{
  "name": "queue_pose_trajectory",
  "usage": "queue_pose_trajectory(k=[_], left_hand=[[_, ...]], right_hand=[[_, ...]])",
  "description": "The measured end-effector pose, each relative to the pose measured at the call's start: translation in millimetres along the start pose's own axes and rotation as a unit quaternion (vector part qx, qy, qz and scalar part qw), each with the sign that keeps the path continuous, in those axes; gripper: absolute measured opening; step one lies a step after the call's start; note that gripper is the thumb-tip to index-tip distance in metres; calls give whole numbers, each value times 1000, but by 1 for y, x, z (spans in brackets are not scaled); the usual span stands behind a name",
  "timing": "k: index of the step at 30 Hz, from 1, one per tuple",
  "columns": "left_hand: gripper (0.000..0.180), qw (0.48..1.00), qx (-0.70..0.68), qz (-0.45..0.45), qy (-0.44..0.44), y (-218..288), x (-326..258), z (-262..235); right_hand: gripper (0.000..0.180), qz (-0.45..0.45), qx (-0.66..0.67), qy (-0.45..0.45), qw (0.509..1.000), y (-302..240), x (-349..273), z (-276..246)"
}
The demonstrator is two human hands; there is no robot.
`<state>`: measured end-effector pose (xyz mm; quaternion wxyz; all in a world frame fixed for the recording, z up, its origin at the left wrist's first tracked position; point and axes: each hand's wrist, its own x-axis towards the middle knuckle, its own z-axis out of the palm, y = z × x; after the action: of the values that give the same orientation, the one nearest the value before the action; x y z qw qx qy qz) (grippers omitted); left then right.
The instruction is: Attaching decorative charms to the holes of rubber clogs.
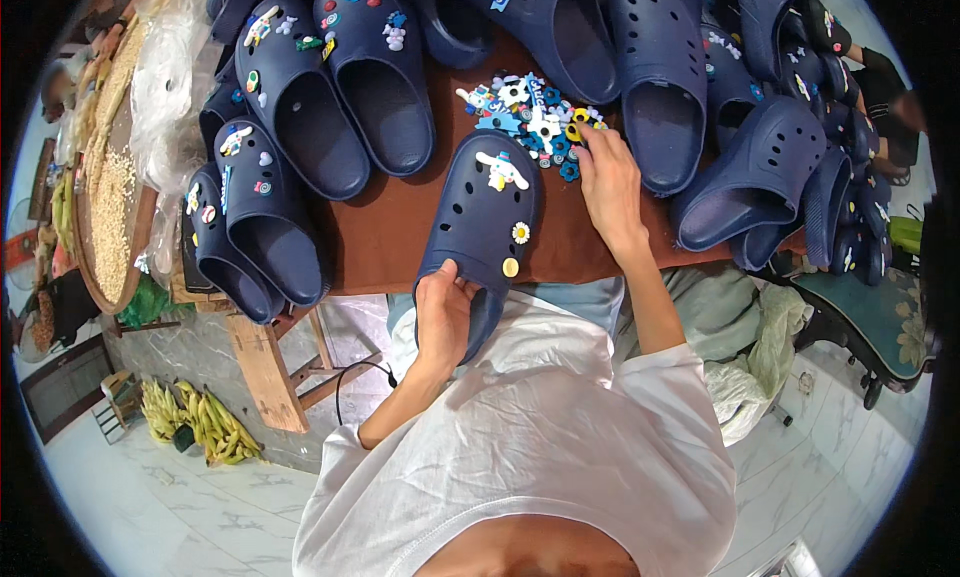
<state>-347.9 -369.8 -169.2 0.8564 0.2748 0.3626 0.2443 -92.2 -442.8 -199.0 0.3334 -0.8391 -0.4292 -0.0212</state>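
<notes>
A navy clog (470, 212) lies toe outward at the table's near edge. My left hand (442, 312) grips it by the rim of its opening, thumb on top. On its upper sit a white character charm (502, 171), a daisy charm (520, 233) and a round yellow charm (511, 267); other holes are bare. Just past the toe is a heap of loose charms (540, 122) in blue, white, black and yellow. My right hand (612, 187) reaches to the heap's right side, its slightly parted fingertips by a yellow flower charm (574, 132); no charm shows between them.
Decorated navy clogs (290, 107) stand on the brown-covered table (380, 242) to the left. Plainer clogs (664, 87) crowd the right and far sides. Further left are clear plastic bags (170, 87) and a large tray of pale grains (110, 217). An office chair (870, 317) stands at right.
</notes>
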Motion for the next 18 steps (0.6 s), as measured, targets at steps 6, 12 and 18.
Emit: queue_pose_trajectory(k=[6,12,18], left_hand=[[51,995,-88,-46,14,5,9,12],[47,978,-185,-94,20,12,16,15],[46,976,-186,-106,30,17,12,19]], right_hand=[[29,-12,6,-6,1000,4,10,2],[23,87,134,-26,987,9,-10,-8],[26,249,411,-131,867,9,-23,-32]])
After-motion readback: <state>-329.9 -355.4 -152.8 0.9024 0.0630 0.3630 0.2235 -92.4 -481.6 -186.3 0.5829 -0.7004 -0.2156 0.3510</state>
